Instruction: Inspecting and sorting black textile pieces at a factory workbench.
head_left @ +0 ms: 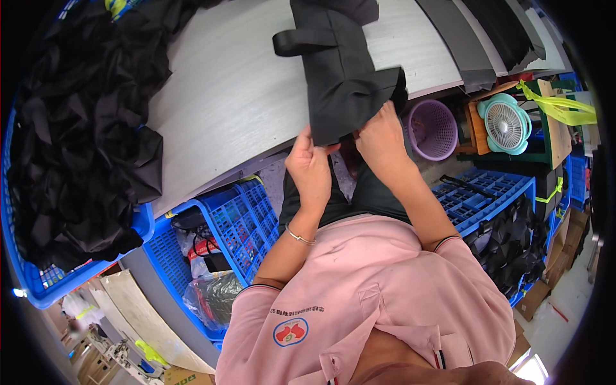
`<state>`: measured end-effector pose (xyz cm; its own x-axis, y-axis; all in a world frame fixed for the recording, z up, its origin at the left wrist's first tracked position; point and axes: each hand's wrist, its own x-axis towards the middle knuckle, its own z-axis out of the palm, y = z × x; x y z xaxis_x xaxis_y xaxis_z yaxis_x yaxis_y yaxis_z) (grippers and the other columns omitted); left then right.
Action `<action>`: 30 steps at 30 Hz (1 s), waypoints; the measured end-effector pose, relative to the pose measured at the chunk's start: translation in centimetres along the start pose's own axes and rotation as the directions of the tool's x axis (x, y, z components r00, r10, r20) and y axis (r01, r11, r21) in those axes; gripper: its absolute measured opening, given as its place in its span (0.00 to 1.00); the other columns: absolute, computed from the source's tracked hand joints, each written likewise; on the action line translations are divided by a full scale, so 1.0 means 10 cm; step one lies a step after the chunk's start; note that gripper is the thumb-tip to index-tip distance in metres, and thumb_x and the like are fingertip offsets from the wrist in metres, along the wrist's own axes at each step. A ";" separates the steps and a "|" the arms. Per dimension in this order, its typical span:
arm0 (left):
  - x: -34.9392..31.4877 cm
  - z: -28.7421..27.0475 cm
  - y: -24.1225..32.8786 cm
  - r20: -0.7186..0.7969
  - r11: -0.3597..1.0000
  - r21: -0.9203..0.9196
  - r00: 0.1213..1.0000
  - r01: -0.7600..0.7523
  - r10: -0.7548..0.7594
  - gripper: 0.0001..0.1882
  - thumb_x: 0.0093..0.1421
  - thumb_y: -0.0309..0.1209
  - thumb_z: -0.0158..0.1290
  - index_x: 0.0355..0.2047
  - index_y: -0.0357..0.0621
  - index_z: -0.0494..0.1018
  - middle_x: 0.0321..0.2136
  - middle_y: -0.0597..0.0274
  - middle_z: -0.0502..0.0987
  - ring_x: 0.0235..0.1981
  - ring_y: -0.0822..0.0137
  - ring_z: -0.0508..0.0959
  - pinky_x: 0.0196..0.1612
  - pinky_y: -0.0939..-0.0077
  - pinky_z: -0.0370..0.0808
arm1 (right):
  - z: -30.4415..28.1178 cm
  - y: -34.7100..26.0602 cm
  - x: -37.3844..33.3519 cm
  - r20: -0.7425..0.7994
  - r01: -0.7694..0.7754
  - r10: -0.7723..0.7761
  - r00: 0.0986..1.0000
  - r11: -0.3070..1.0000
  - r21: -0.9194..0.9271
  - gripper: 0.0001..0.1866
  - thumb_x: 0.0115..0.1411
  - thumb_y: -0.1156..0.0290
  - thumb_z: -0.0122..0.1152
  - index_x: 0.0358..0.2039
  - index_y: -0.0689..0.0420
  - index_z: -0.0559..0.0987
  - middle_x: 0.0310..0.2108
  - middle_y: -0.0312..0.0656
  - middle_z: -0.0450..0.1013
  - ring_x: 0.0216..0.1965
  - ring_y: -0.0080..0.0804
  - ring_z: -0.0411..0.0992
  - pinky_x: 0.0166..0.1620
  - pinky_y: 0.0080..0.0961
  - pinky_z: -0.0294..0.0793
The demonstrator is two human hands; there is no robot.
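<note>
The left hand (308, 168) seems to pinch a black cloth piece (339, 67) at its near corner; the right hand (385, 144) grips beside it, fingertips hidden. Handling this edge looks like the current step; the next move calls for steady control there. The cloth overhangs a grey table (231, 83), near a purple basket (444, 131) and green fan (507, 124).
</note>
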<state>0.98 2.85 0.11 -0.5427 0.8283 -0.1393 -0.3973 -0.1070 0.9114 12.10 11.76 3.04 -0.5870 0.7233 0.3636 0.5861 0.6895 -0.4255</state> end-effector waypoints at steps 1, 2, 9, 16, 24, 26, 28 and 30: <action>-0.01 0.01 -0.03 -0.005 1.000 0.000 1.000 -0.004 0.004 0.15 0.69 0.20 0.45 0.53 0.29 0.73 0.44 0.60 0.79 0.41 0.75 0.79 0.44 0.79 0.79 | -0.07 -0.09 0.06 -0.060 0.075 -0.087 0.994 0.981 -0.179 0.12 0.47 0.73 0.63 0.35 0.59 0.80 0.38 0.47 0.74 0.43 0.47 0.73 0.43 0.37 0.72; -0.04 0.03 -0.09 0.008 1.000 -0.010 1.000 0.024 -0.024 0.13 0.69 0.20 0.46 0.51 0.30 0.74 0.42 0.61 0.79 0.39 0.76 0.78 0.43 0.80 0.78 | -0.10 -0.17 0.09 -0.104 0.135 -0.183 0.978 0.925 -0.356 0.13 0.44 0.72 0.64 0.34 0.57 0.80 0.38 0.45 0.74 0.44 0.44 0.73 0.43 0.35 0.71; -0.20 0.15 -0.34 0.043 0.962 -0.089 0.966 0.257 -0.254 0.05 0.64 0.22 0.51 0.37 0.37 0.77 0.26 0.71 0.77 0.24 0.84 0.69 0.25 0.87 0.65 | 0.08 -0.37 -0.01 -0.077 -0.028 0.019 0.997 0.992 -0.121 0.26 0.50 0.75 0.56 0.53 0.64 0.73 0.49 0.48 0.72 0.49 0.45 0.72 0.52 0.36 0.71; -0.13 0.45 -0.06 0.004 0.954 -0.235 0.982 0.187 -0.191 0.03 0.63 0.22 0.51 0.32 0.40 0.74 0.26 0.71 0.75 0.24 0.80 0.70 0.24 0.82 0.64 | 0.06 -0.34 -0.24 -0.159 -0.011 -0.036 0.987 0.959 -0.284 0.22 0.54 0.68 0.60 0.51 0.58 0.77 0.55 0.47 0.69 0.55 0.47 0.67 0.58 0.49 0.61; -0.02 0.22 -0.32 0.227 0.876 -0.297 0.919 0.379 -0.321 0.11 0.61 0.20 0.51 0.45 0.37 0.73 0.39 0.64 0.78 0.38 0.74 0.79 0.42 0.77 0.75 | 0.37 0.03 -0.29 0.012 -0.042 0.050 0.999 0.924 -0.381 0.14 0.57 0.65 0.58 0.42 0.54 0.80 0.47 0.46 0.74 0.53 0.46 0.69 0.56 0.50 0.67; -0.02 0.13 -0.32 0.185 0.879 -0.260 0.914 0.399 -0.360 0.08 0.62 0.23 0.50 0.41 0.37 0.75 0.34 0.64 0.79 0.34 0.73 0.81 0.33 0.81 0.76 | 0.40 0.07 -0.11 -0.174 0.041 -0.103 0.979 0.944 -0.329 0.12 0.58 0.63 0.58 0.41 0.52 0.80 0.42 0.43 0.75 0.47 0.45 0.70 0.52 0.51 0.68; -0.10 -0.01 -0.27 0.158 0.903 0.093 0.889 0.420 -0.430 0.12 0.65 0.25 0.51 0.48 0.35 0.71 0.36 0.61 0.80 0.40 0.71 0.80 0.35 0.81 0.77 | 0.21 0.01 0.00 0.191 -0.080 0.122 0.974 0.974 -0.212 0.12 0.59 0.62 0.58 0.41 0.51 0.80 0.41 0.43 0.75 0.44 0.46 0.70 0.51 0.50 0.68; -0.23 0.00 -0.10 -0.012 0.984 0.177 1.000 -0.013 0.015 0.25 0.59 0.24 0.61 0.55 0.36 0.66 0.46 0.54 0.73 0.41 0.70 0.78 0.35 0.80 0.76 | 0.20 -0.02 0.00 0.144 -0.084 0.120 0.982 0.967 -0.239 0.11 0.59 0.63 0.58 0.41 0.52 0.80 0.39 0.42 0.74 0.42 0.46 0.70 0.48 0.47 0.70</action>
<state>2.68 1.04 -0.48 -0.5577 0.8198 -0.1300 -0.2528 -0.0186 0.9673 10.87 11.62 1.48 -0.5864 0.7882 0.1866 0.7495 0.6154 -0.2441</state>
